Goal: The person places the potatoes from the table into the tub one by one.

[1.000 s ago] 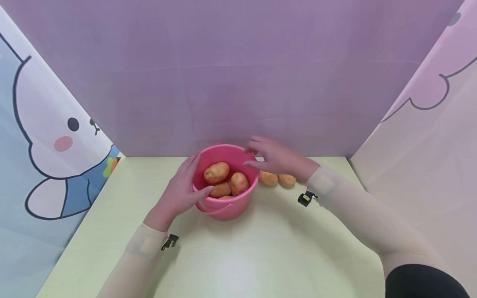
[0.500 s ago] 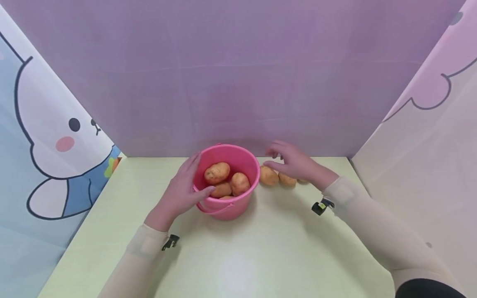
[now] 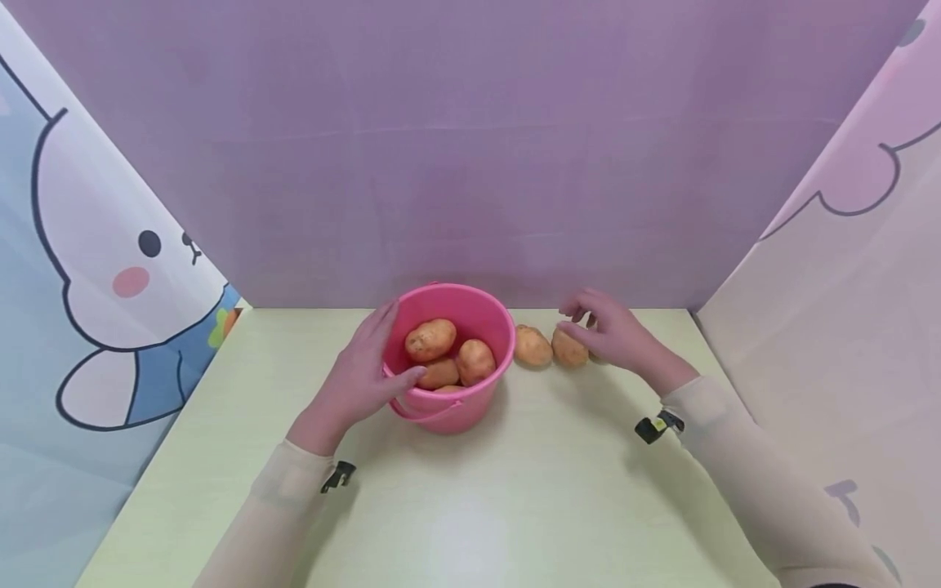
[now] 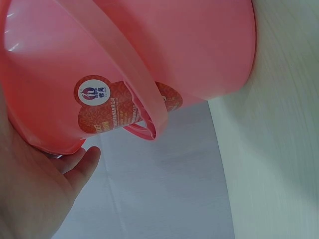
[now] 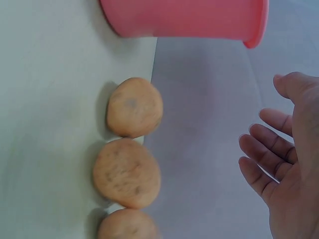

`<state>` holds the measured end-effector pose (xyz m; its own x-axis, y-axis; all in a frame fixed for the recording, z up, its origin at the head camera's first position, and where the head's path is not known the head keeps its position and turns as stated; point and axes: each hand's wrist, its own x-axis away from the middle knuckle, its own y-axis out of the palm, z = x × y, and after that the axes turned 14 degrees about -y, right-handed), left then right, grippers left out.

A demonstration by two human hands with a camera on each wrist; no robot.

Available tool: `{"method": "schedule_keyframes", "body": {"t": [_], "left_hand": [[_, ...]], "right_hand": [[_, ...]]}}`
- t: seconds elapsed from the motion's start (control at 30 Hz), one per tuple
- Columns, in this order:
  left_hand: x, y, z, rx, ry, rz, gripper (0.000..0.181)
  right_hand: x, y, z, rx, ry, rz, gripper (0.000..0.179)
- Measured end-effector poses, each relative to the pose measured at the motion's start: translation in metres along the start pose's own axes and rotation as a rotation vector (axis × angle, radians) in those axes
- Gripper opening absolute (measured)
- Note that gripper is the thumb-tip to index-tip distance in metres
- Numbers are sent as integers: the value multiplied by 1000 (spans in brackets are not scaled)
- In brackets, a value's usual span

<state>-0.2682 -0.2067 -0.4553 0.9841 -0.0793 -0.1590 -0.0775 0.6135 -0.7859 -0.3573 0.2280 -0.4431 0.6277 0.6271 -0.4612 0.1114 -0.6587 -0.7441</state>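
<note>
Three broad sheets surround a round pink plastic bucket (image 3: 466, 415): a plain purple one (image 3: 470, 163) behind it, a blue-and-white one with a cartoon animal (image 3: 103, 245) to its left, a pink-and-white one (image 3: 845, 327) to its right. Pale, yellowish-green tabletop (image 3: 573, 506) under it. Bucket upright, back part of the tabletop. Its pink handle (image 4: 117, 50) hangs down on the near side.

Two cream sleeves (image 3: 257, 506) reach in from the near side of the bucket. Left hand (image 3: 360, 367) rests against the bucket's left rim, fingers straight along it, thumb stretched wide toward the near rim. Right hand (image 3: 617, 331) well to the bucket's right, raised, palm empty: fingers loosely bent, thumb held wide of them.

Four tan oval potatoes (image 3: 430, 340) show inside the bucket, the lowest only a sliver. Three more loose potatoes (image 3: 532, 346) lie in a close row to its right, the first just beside the wall, the third partly hidden behind the right hand in the head view. Right wrist view: hand clearly apart from the row.

Red printed label (image 4: 99, 112) on the bucket's outer wall, partly behind the handle. Small black clips (image 3: 339, 475), one at each sleeve cuff, nearer side than the bucket.
</note>
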Motion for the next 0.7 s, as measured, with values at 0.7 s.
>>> {"method": "schedule_keyframes", "body": {"t": [0.7], "left_hand": [[0, -1, 1, 0, 1, -3, 114]], "right_hand": [[45, 9, 32, -6, 91, 152, 16]]}}
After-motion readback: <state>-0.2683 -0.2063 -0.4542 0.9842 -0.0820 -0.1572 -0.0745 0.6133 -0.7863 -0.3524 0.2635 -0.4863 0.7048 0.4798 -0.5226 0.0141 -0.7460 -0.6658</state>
